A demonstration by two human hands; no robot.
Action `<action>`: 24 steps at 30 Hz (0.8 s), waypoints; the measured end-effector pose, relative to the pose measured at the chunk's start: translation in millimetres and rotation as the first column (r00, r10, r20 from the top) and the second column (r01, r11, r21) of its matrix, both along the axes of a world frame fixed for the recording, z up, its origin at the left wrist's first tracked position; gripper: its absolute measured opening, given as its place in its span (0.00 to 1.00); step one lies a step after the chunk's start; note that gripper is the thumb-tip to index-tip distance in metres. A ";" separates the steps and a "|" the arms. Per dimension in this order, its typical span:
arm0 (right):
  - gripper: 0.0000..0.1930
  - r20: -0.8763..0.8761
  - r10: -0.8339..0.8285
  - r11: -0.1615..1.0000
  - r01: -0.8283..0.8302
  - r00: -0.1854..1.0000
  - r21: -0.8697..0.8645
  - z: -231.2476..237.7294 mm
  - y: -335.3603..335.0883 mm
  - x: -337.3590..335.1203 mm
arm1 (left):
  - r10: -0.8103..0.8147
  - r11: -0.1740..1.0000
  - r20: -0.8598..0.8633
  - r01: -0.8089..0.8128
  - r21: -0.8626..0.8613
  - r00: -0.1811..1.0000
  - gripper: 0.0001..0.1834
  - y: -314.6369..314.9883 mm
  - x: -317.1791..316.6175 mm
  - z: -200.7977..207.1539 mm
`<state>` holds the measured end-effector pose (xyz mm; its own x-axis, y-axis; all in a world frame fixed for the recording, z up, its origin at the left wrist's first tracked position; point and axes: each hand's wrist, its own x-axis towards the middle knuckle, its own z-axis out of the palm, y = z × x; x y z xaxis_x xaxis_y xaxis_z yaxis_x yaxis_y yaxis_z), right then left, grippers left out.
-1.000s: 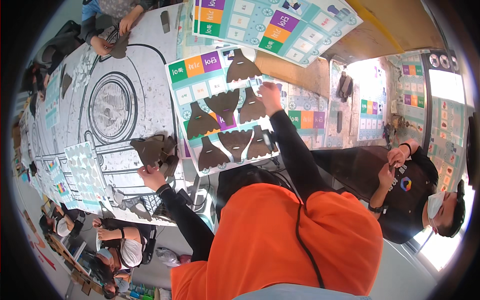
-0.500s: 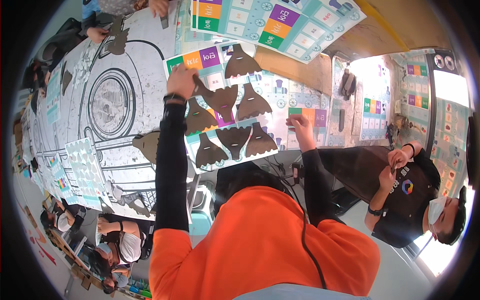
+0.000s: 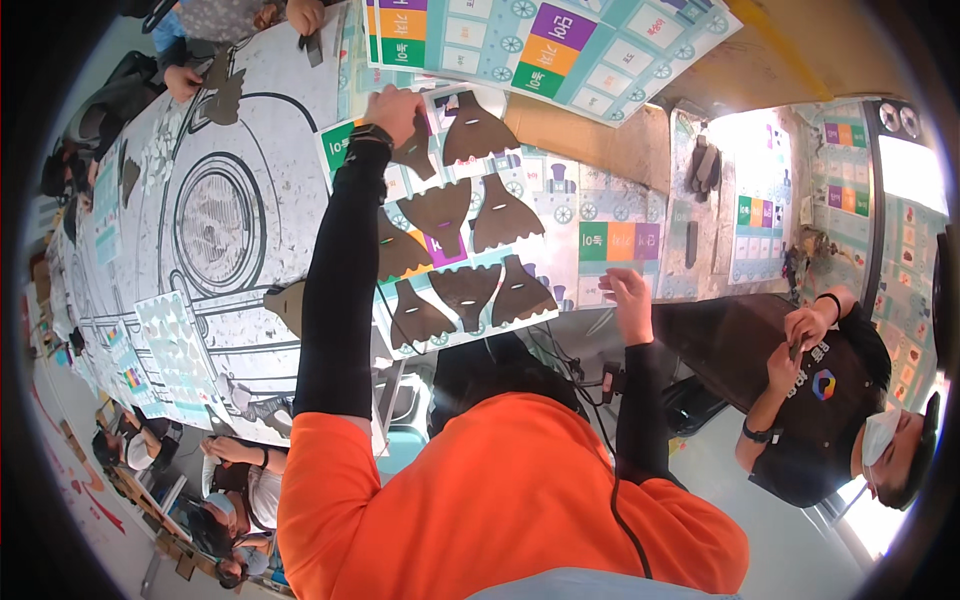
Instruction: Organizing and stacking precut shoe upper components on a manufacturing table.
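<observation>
My left hand (image 3: 395,112) reaches to the upper part of a printed sheet, its fingers closed on the upper edge of a dark brown skirt-shaped cutout (image 3: 416,155). More brown cutouts with scalloped edges and small slits, such as one cutout (image 3: 480,130) and another (image 3: 506,215), lie in rows on the printed sheet (image 3: 332,150). Some point up, others down. My left forearm covers part of the sheet's left side. Above the table's near edge, my right hand (image 3: 630,300) is empty, with loosely bent fingers apart.
A stack of colourful printed sheets (image 3: 480,40) lies at the far side, beside brown cardboard (image 3: 590,140). Dark strips (image 3: 703,165) rest to the right. A person (image 3: 820,380) sits at right, hands together. Other people work along the left table (image 3: 290,60). Cables hang below the near edge.
My left hand has moved up the sheet with the brown cutout, away from the middle row. My right hand has shifted down and slightly right, towards the table's near edge.
</observation>
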<state>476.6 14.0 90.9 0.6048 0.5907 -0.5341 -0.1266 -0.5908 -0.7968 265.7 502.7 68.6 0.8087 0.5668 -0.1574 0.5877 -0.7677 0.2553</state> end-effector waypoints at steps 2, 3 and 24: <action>0.09 -0.014 -0.051 0.999 0.052 0.999 0.015 -1.6 0.2 -0.9 | -0.025 0.997 0.099 0.032 -0.071 0.995 0.09 4.5 -17.2 26.7; 0.09 -0.021 -0.055 0.998 0.055 0.998 0.020 -3.7 1.9 -1.2 | -0.033 0.988 0.205 0.063 -0.138 0.978 0.08 6.9 -28.4 40.4; 0.09 -0.018 0.059 0.998 -0.059 0.998 -0.016 -27.7 6.1 -10.2 | 0.151 0.983 0.335 -0.106 -0.149 0.930 0.22 -6.6 -49.0 -60.4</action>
<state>466.5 20.2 63.2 0.5599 0.6158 -0.5544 -0.1052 -0.6108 -0.7847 216.7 496.1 8.2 0.7474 0.6631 0.0403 0.5380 -0.6397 0.5489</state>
